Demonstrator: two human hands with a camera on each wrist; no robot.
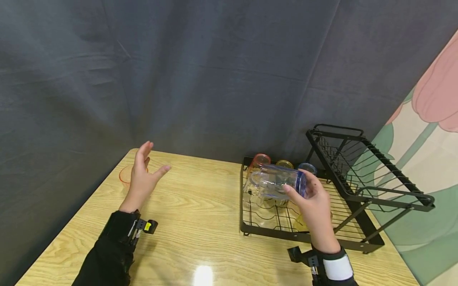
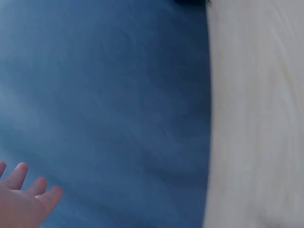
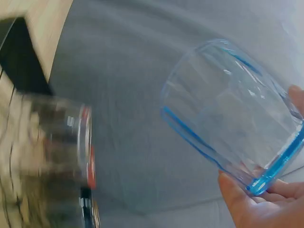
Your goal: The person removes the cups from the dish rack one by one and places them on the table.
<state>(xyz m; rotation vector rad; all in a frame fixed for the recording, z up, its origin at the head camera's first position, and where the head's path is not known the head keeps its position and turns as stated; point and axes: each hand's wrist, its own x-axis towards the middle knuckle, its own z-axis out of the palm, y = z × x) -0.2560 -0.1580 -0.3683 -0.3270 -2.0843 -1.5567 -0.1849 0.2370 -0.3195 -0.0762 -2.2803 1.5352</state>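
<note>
My right hand (image 1: 316, 204) holds a clear blue-tinted cup (image 1: 277, 180) by its thick blue base, thumb on one side and fingers on the other. The cup lies on its side in the air over the black dish rack (image 1: 272, 230), its mouth to the left. In the right wrist view the cup (image 3: 228, 104) looks empty. My left hand (image 1: 141, 182) is raised over the table's left side, fingers extended and thumb spread, holding nothing. Behind it, partly hidden, stands a clear orange-rimmed cup (image 1: 125, 174). The left wrist view catches only the fingers (image 2: 40, 187).
Several clear cups stand in the rack, among them a red one (image 1: 261, 159), a yellow one (image 1: 285, 163) and a blue one (image 1: 307, 167). The rack's upper tier (image 1: 390, 169) slants up on the right. A dark curtain (image 1: 214, 79) hangs behind the wooden table (image 1: 193, 222).
</note>
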